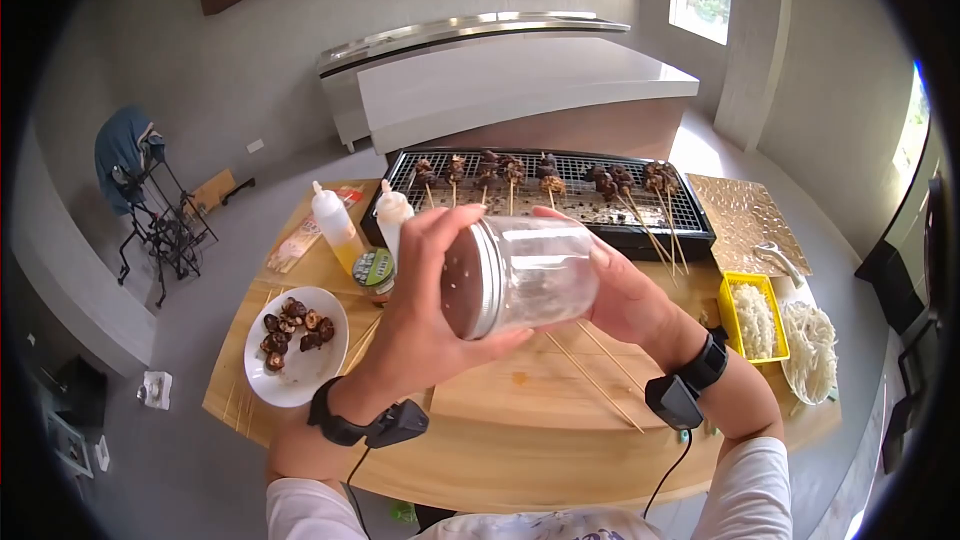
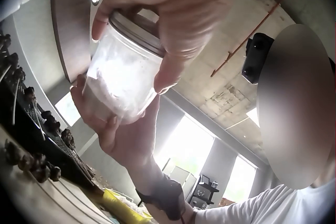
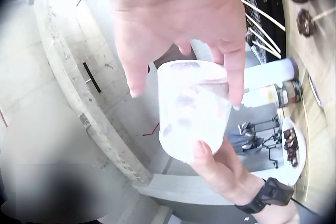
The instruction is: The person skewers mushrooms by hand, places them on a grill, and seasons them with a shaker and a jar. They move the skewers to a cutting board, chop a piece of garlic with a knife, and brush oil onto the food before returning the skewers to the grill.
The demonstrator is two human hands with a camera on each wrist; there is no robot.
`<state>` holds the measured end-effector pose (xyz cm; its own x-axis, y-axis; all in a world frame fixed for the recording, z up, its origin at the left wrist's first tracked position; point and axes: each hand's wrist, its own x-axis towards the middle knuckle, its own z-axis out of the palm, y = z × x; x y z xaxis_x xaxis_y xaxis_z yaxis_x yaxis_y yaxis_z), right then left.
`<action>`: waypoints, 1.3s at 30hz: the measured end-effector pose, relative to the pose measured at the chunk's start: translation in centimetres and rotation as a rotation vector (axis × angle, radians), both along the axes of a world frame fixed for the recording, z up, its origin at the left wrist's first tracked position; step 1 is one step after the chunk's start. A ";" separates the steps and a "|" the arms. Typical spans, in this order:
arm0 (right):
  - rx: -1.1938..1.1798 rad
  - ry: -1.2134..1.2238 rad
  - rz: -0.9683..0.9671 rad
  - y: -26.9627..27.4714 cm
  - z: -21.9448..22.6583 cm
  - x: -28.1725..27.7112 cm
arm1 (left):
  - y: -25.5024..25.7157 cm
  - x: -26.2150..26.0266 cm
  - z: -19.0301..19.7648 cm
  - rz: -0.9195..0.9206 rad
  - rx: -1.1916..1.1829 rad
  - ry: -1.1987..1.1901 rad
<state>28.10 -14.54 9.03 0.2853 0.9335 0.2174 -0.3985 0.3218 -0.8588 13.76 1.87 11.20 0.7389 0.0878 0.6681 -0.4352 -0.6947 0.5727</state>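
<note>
Both hands hold a clear jar (image 1: 550, 275) on its side, up in front of the grill. My left hand (image 1: 415, 300) grips the metal lid (image 1: 488, 278) end, thumb along the underside and fingers over the top. Small pale dots mark the lid's face. At the jar's base, my right hand (image 1: 635, 305) wraps its fingers around the glass. The left wrist view shows the silvery lid rim (image 2: 137, 32) between the left thumb and fingers. In the right wrist view the jar's whitish base end (image 3: 191, 111) lies between the right hand's spread fingers. Its contents are washed out by glare.
A grill (image 1: 560, 175) with mushroom skewers stands behind. Left are squeeze bottles (image 1: 335, 220), a green-labelled jar (image 1: 375, 272) and a white plate (image 1: 320, 365) of browned mushrooms. Right are a yellow basket (image 1: 727, 325), white noodle-like strands (image 1: 808, 350) and tongs (image 1: 785, 260). Bare skewers (image 1: 600, 380) lie in front.
</note>
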 end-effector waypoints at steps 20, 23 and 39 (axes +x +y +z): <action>-0.375 -0.761 -1.093 -4.3 -0.3 17.2 | 0.7 -9.0 -5.6 0.154 -0.461 0.373; -0.351 -0.814 -1.346 -4.2 -0.4 18.4 | 0.4 -11.1 -5.8 0.252 -0.537 0.368; -0.557 -0.652 -1.491 -10.6 0.1 21.0 | 0.5 -12.4 -8.4 0.307 -0.460 0.350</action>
<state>49.08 -25.11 9.15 0.9124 -0.0378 0.4076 0.3773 -0.3084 -0.8732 1.32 2.34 2.79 0.8017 0.5488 0.2369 0.0099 -0.4084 0.9128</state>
